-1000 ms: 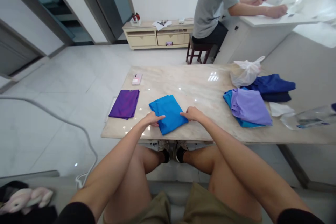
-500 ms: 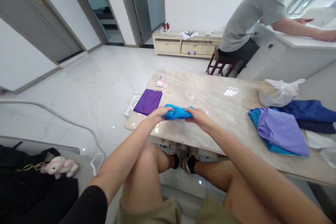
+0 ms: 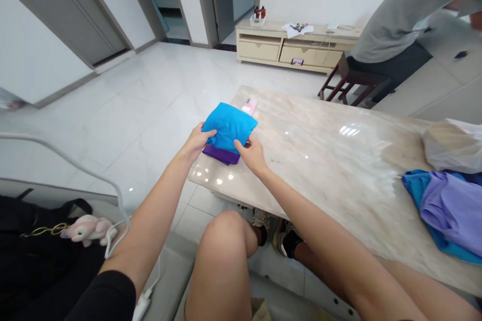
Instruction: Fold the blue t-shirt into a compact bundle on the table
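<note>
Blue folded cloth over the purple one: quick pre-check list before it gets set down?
1. Both hands grip the blue folded cloth: left hand at its left edge, right hand at its near right corner. Ok.
2. Fold intact, no loose flaps hanging. Ok.
3. Blue cloth lined up over the purple cloth: only the purple near edge shows. Cannot tell.
4. Phone clear of the stack: it sits just beyond the blue cloth, gap hidden. Cannot tell.
5. Stack fully on the table: it lies at the left corner. Cannot tell.

Black sleeves [image 3: 109,293], olive shorts [image 3: 259,310], sneakers [image 3: 261,220]
</note>
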Demonstrator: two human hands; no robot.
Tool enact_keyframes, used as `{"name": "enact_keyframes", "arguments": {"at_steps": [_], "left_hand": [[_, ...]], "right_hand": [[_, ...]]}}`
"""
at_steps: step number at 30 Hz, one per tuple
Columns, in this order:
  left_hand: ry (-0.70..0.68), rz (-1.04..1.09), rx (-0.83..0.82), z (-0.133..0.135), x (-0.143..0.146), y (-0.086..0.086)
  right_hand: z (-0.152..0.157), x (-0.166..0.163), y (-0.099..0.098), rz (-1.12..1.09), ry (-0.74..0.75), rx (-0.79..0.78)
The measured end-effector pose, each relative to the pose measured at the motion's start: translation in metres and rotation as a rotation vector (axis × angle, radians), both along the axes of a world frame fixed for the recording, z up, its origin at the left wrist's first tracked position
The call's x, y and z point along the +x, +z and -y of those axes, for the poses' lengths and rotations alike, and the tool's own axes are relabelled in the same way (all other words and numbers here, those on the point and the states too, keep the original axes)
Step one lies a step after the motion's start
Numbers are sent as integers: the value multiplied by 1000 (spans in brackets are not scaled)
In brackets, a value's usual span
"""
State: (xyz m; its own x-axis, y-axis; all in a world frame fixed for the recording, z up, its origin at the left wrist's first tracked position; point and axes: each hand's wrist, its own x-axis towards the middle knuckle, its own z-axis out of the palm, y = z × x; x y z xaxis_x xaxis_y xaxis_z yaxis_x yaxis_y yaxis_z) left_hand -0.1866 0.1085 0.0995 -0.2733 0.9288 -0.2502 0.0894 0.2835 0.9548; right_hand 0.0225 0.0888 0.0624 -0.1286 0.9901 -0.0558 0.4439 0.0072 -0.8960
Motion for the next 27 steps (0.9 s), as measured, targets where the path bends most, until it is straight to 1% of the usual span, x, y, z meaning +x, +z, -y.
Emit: {"name": "enact_keyframes", "arguments": {"at_steps": [2, 3, 4, 5, 6, 7, 8, 9, 10, 12, 13, 14, 15, 17, 19, 20, 22, 23, 25, 27], "left_hand": [[85, -165, -163, 12, -11, -34], [122, -243, -208, 18, -14, -48], [146, -324, -214, 25, -16, -59], [150, -407, -183, 32, -16, -66], [137, -495, -126, 39, -13, -68], [111, -588, -57, 47, -8, -67], [65, -664, 13, 56, 1, -62], [5, -707, 76, 66, 11, -53], [-63, -698, 110, 79, 23, -42], [-260, -630, 108, 110, 48, -17], [-325, -607, 91, 128, 59, -5], [-394, -592, 72, 146, 69, 6], [-456, -577, 42, 163, 78, 15], [-556, -572, -16, 195, 93, 31], [-607, -588, -50, 219, 110, 43], [-622, -603, -48, 229, 119, 47], [-649, -648, -4, 244, 140, 51], [-661, -674, 33, 250, 150, 52], [-674, -722, 108, 261, 169, 50], [-648, -767, 147, 267, 182, 47]], "right_hand": [[6, -3, -28, 65, 53, -166], [7, 1, -40, 70, 67, -236], [8, 7, -48, 54, 71, -292], [8, 16, -54, 23, 74, -334], [8, 28, -58, -15, 83, -373], [6, 43, -58, -46, 103, -414], [5, 60, -55, -59, 141, -454], [4, 77, -49, -43, 199, -491], [3, 96, -40, 10, 277, -520], [5, 131, -16, 233, 453, -540], [9, 148, -2, 365, 517, -530], [13, 163, 13, 483, 551, -509], [19, 177, 28, 573, 553, -483], [38, 203, 56, 652, 493, -421], [65, 228, 78, 628, 418, -327], [82, 242, 85, 590, 381, -275], [121, 274, 90, 481, 274, -185], [143, 292, 90, 430, 191, -147], [186, 334, 84, 375, -55, -62], [227, 383, 80, 382, -359, 65]]}}
